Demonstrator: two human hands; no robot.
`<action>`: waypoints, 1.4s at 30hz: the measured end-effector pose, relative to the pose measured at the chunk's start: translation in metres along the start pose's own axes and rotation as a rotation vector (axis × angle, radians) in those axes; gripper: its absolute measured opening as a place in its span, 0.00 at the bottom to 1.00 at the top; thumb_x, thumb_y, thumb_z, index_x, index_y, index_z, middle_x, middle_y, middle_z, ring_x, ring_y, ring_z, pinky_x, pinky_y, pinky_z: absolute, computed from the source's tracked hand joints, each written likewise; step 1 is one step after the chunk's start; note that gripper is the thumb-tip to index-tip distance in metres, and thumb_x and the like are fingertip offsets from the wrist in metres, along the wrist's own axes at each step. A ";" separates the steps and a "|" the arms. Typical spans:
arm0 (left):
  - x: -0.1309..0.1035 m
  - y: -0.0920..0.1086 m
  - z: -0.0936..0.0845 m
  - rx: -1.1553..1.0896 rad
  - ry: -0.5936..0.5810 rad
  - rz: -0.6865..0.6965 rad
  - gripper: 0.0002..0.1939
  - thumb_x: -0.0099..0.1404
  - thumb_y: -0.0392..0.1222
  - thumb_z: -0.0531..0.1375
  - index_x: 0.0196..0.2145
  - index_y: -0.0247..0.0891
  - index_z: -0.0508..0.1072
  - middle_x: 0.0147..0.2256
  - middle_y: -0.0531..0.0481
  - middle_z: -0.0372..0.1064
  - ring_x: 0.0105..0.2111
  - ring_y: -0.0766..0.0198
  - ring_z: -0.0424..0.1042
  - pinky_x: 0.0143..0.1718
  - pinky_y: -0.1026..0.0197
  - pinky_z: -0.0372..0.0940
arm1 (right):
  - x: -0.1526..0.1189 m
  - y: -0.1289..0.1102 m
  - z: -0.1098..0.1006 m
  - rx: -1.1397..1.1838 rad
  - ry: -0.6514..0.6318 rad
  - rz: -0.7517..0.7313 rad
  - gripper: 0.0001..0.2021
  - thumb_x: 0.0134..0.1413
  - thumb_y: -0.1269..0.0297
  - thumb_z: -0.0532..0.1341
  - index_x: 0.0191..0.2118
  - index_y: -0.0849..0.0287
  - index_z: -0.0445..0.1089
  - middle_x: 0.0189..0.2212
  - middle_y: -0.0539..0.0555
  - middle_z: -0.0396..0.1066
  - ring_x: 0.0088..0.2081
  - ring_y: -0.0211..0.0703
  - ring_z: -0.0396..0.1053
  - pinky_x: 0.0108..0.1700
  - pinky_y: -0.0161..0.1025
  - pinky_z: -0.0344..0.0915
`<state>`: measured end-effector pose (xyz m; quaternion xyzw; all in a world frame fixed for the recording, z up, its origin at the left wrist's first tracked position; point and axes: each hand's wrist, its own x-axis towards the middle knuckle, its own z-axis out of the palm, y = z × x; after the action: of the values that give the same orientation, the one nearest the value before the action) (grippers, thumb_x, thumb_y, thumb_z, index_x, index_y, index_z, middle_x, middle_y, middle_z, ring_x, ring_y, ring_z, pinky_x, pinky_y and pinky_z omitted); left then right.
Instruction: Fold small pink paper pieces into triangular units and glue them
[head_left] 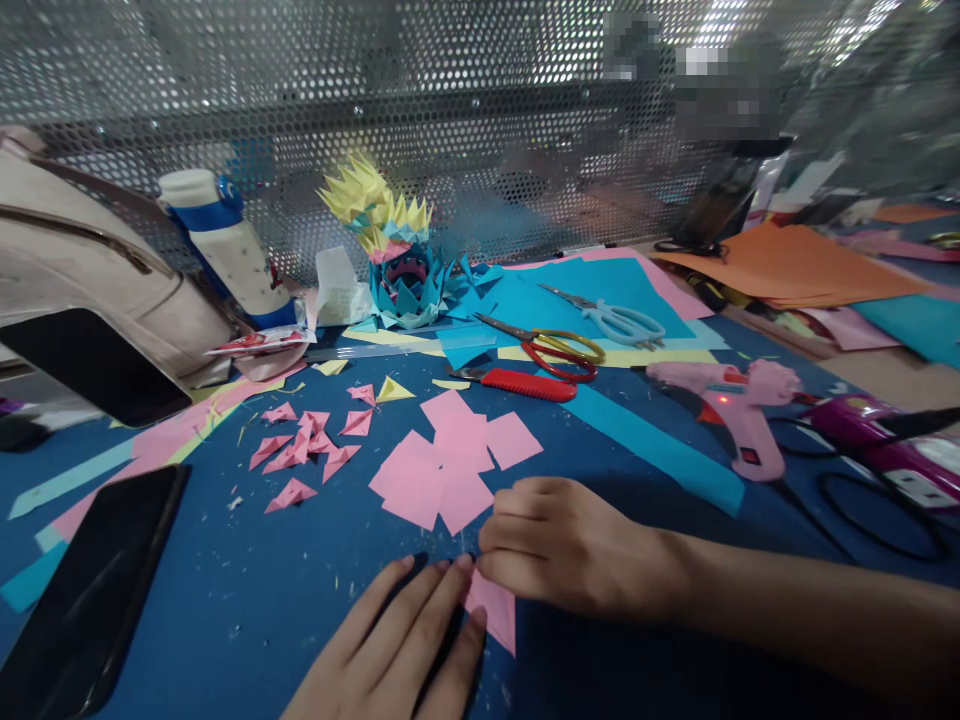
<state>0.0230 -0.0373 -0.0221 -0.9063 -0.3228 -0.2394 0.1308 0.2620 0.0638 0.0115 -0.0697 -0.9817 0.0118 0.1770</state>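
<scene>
A folded piece of pink paper (495, 608) lies on the blue table, partly covered by my hands. My left hand (397, 635) rests with fingers stretched out, their tips along the paper's left side. Curled into a loose fist, my right hand (570, 545) presses on the paper's upper edge; its fingertips are hidden. Just beyond are loose pink paper squares (461, 440), overlapping one another. Several small folded pink triangles (307, 440) are scattered to the left, near a yellow folded triangle (394, 390).
At the back stands a folded-paper model (409, 285) in blue and yellow. Scissors (544, 345), a red-handled cutter (529, 384) and a pink glue gun (739, 400) lie to the right. A phone (97, 590), another phone (94, 365), a bottle (225, 245) and a bag (97, 240) are left.
</scene>
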 end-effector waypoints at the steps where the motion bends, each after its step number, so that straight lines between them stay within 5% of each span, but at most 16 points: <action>1: -0.001 0.000 0.001 0.005 -0.001 -0.002 0.17 0.80 0.38 0.49 0.51 0.38 0.77 0.54 0.45 0.74 0.58 0.59 0.69 0.71 0.49 0.43 | 0.000 0.000 0.000 -0.001 -0.007 0.000 0.15 0.73 0.74 0.48 0.37 0.61 0.69 0.32 0.51 0.70 0.35 0.39 0.65 0.36 0.39 0.61; 7: -0.004 0.000 0.001 0.030 -0.005 0.019 0.18 0.81 0.38 0.47 0.52 0.38 0.76 0.54 0.45 0.74 0.57 0.58 0.71 0.69 0.49 0.50 | -0.003 0.001 0.002 -0.016 -0.008 -0.013 0.15 0.73 0.73 0.48 0.36 0.60 0.68 0.32 0.51 0.70 0.35 0.39 0.64 0.35 0.40 0.59; 14: 0.000 -0.001 0.000 0.005 -0.006 0.015 0.18 0.80 0.37 0.48 0.51 0.37 0.77 0.53 0.45 0.75 0.56 0.59 0.71 0.71 0.49 0.41 | -0.003 0.002 0.004 -0.036 0.034 -0.051 0.13 0.71 0.74 0.51 0.35 0.61 0.69 0.31 0.51 0.70 0.36 0.39 0.64 0.35 0.40 0.59; 29: 0.001 -0.001 0.000 0.027 -0.020 0.050 0.18 0.80 0.39 0.48 0.51 0.36 0.77 0.52 0.45 0.76 0.54 0.58 0.72 0.71 0.47 0.39 | -0.004 0.003 0.003 -0.009 0.092 -0.060 0.16 0.74 0.74 0.46 0.42 0.60 0.70 0.33 0.51 0.72 0.36 0.39 0.66 0.36 0.40 0.61; 35: 0.005 -0.005 -0.004 0.048 -0.026 0.090 0.18 0.79 0.37 0.48 0.51 0.35 0.78 0.52 0.47 0.76 0.53 0.58 0.72 0.72 0.47 0.38 | -0.002 0.008 0.004 0.269 0.133 0.105 0.11 0.73 0.64 0.54 0.41 0.59 0.72 0.36 0.51 0.75 0.35 0.38 0.66 0.38 0.39 0.61; 38: 0.007 -0.007 -0.005 0.054 -0.036 0.115 0.19 0.79 0.37 0.47 0.51 0.35 0.77 0.52 0.47 0.76 0.53 0.58 0.72 0.72 0.46 0.37 | 0.000 0.012 -0.001 0.438 0.166 0.202 0.11 0.72 0.66 0.54 0.43 0.59 0.74 0.35 0.52 0.76 0.36 0.38 0.67 0.38 0.37 0.60; 42: 0.008 -0.006 -0.005 0.047 -0.012 0.109 0.19 0.79 0.36 0.47 0.49 0.35 0.78 0.51 0.47 0.77 0.52 0.58 0.73 0.71 0.47 0.38 | 0.001 0.014 -0.006 0.398 0.160 0.160 0.11 0.71 0.65 0.56 0.40 0.60 0.76 0.32 0.52 0.74 0.32 0.39 0.65 0.35 0.38 0.57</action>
<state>0.0225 -0.0303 -0.0127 -0.9207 -0.2792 -0.2187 0.1628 0.2645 0.0777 0.0167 -0.1118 -0.9342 0.2135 0.2629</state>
